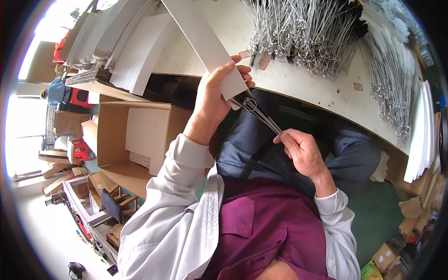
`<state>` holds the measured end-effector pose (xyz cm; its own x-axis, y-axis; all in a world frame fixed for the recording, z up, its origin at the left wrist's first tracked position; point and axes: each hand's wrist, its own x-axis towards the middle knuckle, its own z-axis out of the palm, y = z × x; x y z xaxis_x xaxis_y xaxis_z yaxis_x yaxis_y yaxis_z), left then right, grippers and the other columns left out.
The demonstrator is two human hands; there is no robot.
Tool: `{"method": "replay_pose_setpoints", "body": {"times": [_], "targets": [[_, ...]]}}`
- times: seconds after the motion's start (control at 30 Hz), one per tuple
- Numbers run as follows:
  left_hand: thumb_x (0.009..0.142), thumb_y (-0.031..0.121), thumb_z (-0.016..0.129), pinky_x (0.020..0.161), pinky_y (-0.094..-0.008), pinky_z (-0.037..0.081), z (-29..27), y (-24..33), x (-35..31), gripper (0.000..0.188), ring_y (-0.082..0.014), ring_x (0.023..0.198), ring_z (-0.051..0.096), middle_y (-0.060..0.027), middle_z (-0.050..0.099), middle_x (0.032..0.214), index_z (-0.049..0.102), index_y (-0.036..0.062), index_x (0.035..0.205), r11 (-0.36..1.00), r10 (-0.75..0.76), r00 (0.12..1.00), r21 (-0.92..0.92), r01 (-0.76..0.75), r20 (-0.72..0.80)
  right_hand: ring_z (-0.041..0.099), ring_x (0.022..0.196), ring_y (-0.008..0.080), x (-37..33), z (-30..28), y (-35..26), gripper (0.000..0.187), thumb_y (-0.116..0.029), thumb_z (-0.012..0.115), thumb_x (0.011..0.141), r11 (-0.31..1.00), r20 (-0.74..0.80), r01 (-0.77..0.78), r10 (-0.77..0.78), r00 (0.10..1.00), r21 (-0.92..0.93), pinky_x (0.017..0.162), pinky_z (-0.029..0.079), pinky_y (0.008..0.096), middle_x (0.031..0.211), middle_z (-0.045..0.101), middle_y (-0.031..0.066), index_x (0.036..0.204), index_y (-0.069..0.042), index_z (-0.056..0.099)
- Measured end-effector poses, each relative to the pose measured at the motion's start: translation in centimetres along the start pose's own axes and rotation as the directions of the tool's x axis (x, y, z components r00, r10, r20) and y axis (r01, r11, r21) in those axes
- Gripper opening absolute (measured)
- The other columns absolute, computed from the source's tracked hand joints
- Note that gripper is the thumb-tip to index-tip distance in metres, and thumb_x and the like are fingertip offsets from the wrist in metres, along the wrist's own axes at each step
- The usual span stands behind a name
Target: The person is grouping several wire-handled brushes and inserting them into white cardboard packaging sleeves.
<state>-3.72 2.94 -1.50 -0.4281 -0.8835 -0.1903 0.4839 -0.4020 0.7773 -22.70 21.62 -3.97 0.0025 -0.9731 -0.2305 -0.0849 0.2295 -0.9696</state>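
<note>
Holding long white box (205,42) in left grip (212,91), wrapped around lower end, beside desk (280,77). Pinching wire brushes (266,119) by outer ends in closed right grip (301,150), with black bristles (241,98) at box opening. Might snag bristles on box edge if slanted — or bend wires if pushed too strongly.

No words or numbers could be read. On the cream worktop (228,28) lay three small tags: a red-edged tag (244,54), a second red-edged tag (264,61) near it, both by the looped ends of the wire-handled brushes (298,28), and a brownish tag (358,87) farther right, between that heap and another bundle of wires (392,79). Their markings were too small to make out. At lower right, a cardboard carton (390,252) bore what was probably a pale label (381,259), also illegible in that bent margin of the view.
</note>
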Motion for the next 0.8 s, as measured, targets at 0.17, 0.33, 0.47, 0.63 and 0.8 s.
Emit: {"method": "replay_pose_setpoints", "body": {"times": [0.17,0.33,0.47,0.63,0.8], "targets": [[0.099,0.024,0.063,0.084,-0.0453,0.060,0.5,-1.6,-1.2,0.042,-0.0291,0.088,0.069,-0.0216,0.067,0.102,0.052,-0.0055,0.127,0.997,0.045,0.997,-0.055,-0.048,-0.062,0.040,0.052,0.0056,0.3,-0.1,0.3,0.028,-0.020,0.057,0.107,0.999,-0.032,-0.007,0.006,0.999,-0.051,0.049,0.033,0.0275,0.057,0.045,-0.0021,0.095,0.001,0.072],[0.099,0.026,0.061,0.085,-0.0464,0.060,1.9,-4.7,-2.4,0.040,-0.0312,0.090,0.069,-0.0201,0.067,0.103,0.051,-0.0023,0.126,0.996,-0.003,0.997,-0.090,-0.004,-0.077,0.050,0.051,0.0103,1.8,0.2,-1.1,0.026,-0.017,0.059,0.103,0.996,-0.059,-0.042,0.038,0.998,-0.076,0.050,0.040,0.0305,0.056,0.054,0.0049,0.091,0.002,0.073],[0.101,0.029,0.060,0.088,-0.0496,0.059,3.0,-6.4,-3.3,0.040,-0.0330,0.091,0.069,-0.0202,0.067,0.103,0.051,-0.0010,0.126,0.982,-0.077,0.995,-0.177,0.064,-0.066,0.065,0.059,0.0230,4.2,-0.3,-2.0,0.027,-0.022,0.065,0.100,0.982,-0.071,-0.053,0.040,0.997,-0.183,0.059,0.050,0.0377,0.066,0.066,0.0146,0.091,0.002,0.072],[0.101,0.030,0.062,0.094,-0.0512,0.056,2.0,-4.4,-1.8,0.037,-0.0315,0.092,0.066,-0.0204,0.066,0.101,0.055,-0.0012,0.119,0.961,0.056,0.972,-0.251,-0.114,-0.226,0.057,0.066,0.0129,2.4,-2.5,-3.6,0.030,-0.019,0.076,0.089,0.910,0.019,0.009,-0.001,1.000,-0.415,0.064,0.049,0.0325,0.075,0.067,0.0122,0.106,0.004,0.068],[0.103,0.031,0.060,0.096,-0.0528,0.055,2.3,-5.2,-1.6,0.037,-0.0323,0.093,0.065,-0.0213,0.065,0.103,0.053,-0.0009,0.121,0.951,0.056,0.977,-0.287,-0.115,-0.206,0.064,0.071,0.0091,0.1,-4.3,-1.5,0.032,-0.026,0.077,0.095,0.975,-0.066,-0.074,0.062,0.996,-0.207,0.064,0.051,0.0286,0.077,0.071,0.0084,0.104,0.003,0.070]]}}
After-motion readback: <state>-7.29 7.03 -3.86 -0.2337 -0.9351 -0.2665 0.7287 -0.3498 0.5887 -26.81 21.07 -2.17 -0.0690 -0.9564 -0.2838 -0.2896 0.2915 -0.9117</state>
